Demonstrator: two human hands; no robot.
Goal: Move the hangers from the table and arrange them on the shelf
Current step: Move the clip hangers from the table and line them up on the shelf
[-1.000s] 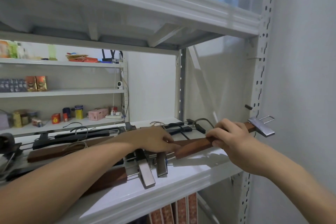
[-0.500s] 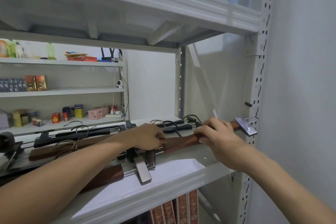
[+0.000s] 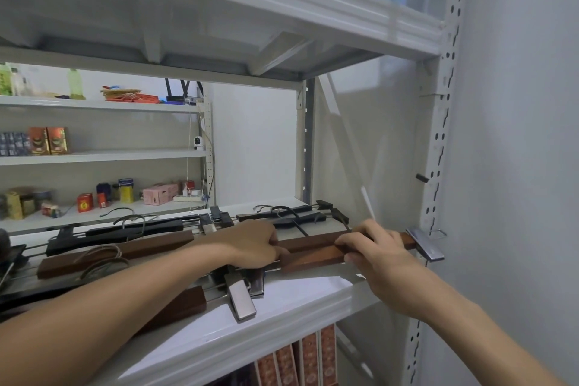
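Two hands are seen on one brown wooden hanger lying on the white shelf. It is gripped by the right hand and pinched by the left hand. Its long axis runs left-right, its metal clip pointing right. Several more hangers, brown and black, are laid alongside. No writing can be read.

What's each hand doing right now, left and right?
Left hand: closed on the brown wooden hanger, near its middle.
Right hand: fingers gripping the same hanger nearer its metal clip.
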